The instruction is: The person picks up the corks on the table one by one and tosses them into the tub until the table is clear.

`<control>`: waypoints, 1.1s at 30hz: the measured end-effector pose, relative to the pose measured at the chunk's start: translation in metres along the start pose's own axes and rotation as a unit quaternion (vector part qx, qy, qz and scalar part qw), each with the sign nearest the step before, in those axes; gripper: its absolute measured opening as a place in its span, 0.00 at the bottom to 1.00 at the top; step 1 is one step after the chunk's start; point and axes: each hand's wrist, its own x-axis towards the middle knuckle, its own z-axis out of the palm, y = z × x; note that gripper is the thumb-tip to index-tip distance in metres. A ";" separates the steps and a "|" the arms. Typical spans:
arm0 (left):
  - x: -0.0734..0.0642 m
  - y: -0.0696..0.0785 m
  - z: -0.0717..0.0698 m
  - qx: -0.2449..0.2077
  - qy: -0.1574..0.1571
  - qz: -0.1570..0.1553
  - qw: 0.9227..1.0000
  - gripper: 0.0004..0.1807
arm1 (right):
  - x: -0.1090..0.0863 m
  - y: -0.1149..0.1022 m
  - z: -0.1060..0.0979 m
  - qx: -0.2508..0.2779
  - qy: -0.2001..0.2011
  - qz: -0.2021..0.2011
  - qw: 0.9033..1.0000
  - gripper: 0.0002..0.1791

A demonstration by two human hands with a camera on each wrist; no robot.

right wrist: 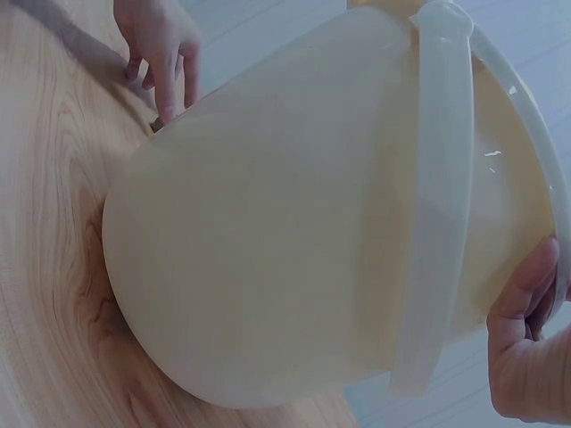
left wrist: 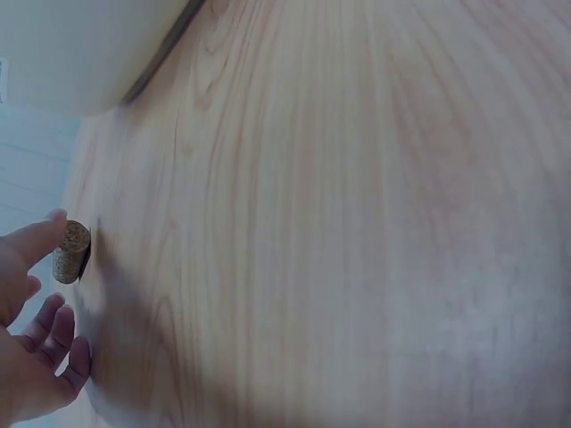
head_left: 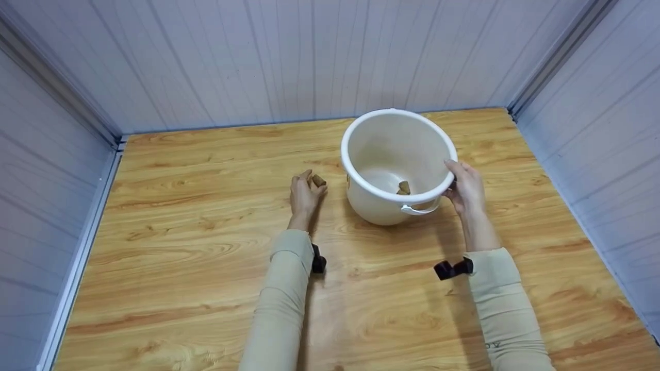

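Note:
A cork (head_left: 319, 180) lies on the wooden surface left of a white bucket. My left hand (head_left: 305, 196) reaches around this cork with thumb and fingers spread. In the left wrist view the thumb tip meets the upper end of the cork (left wrist: 71, 251), while the other fingertips stay apart from it. My right hand (head_left: 466, 188) grips the rim of the bucket (head_left: 376, 206) on its right side, thumb over the edge and fingers beneath. Inside the bucket, brown corks (head_left: 404, 187) sit at the bottom, partly hidden by the near rim.
The bucket's white handle (head_left: 420, 210) hangs down on the near right side. Pale panelled walls (head_left: 232, 62) enclose the wood-grain table (head_left: 180, 247) at the back, left and right. A black wrist camera (head_left: 319, 260) juts from each sleeve.

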 end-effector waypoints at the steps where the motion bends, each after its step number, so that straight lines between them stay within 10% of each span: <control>1: 0.000 0.000 0.000 0.002 -0.001 -0.002 1.000 0.31 | 0.000 0.000 0.000 0.000 0.000 0.000 1.000 0.10; 14: 0.003 -0.001 0.004 0.032 -0.011 -0.015 0.999 0.07 | 0.000 0.000 -0.001 0.000 0.007 0.003 1.000 0.09; 33: 0.001 -0.002 0.001 0.011 -0.007 0.002 1.000 0.03 | 0.000 0.000 0.000 -0.008 0.005 0.001 1.000 0.10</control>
